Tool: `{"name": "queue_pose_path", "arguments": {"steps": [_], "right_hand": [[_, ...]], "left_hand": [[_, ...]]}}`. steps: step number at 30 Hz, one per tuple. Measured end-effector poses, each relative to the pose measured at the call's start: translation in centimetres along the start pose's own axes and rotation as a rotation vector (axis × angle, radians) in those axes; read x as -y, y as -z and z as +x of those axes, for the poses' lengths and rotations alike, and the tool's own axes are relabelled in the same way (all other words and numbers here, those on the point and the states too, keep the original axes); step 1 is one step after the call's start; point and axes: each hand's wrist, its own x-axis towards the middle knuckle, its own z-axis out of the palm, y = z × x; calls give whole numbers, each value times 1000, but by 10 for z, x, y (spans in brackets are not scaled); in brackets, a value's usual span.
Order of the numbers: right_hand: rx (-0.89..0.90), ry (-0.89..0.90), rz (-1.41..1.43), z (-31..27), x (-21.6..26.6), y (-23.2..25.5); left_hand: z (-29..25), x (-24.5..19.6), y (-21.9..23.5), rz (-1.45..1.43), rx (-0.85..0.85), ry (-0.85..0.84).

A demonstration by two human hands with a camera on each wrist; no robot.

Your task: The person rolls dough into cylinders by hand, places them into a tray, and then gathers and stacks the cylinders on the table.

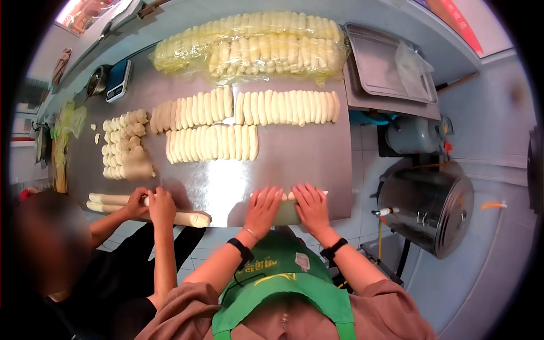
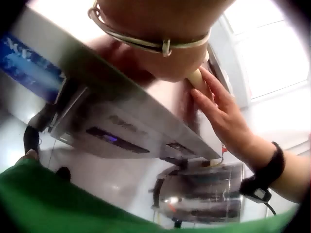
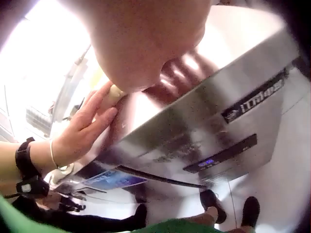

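Both hands lie over one strip of pale dough (image 1: pixel 290 196) near the table's front edge, in the head view. My left hand (image 1: pixel 263 213) covers its left part with fingers extended forward. On the right part rests my right hand (image 1: pixel 311 211), its fingers straight too. A short piece of the dough shows between them, and an end sticks out past the right fingers. The left wrist view catches the dough (image 2: pixel 195 80) beside the right hand's fingertips. In the right wrist view the dough (image 3: pixel 115 92) shows next to the left hand's fingers.
Rows of dough sticks (image 1: pixel 212 143) lie across the steel table (image 1: pixel 306 161), with dough lumps (image 1: pixel 119 144) at left. Plastic-covered dough (image 1: pixel 255 45) and a metal tray (image 1: pixel 385 68) stand behind. Another person (image 1: pixel 164 209) handles long dough rolls at left; a steel pot (image 1: pixel 425 207) stands right.
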Motion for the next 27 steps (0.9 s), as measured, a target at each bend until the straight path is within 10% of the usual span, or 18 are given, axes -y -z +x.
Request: {"name": "queue_pose_path", "arguments": {"steps": [12,27], "right_hand": [[123,-473,561,41,33,-18],[138,-358,413,49,48,-36]], "left_hand": [[10,7,-8,-846,-250,759],[22,18,8,-449,-336,527]]}}
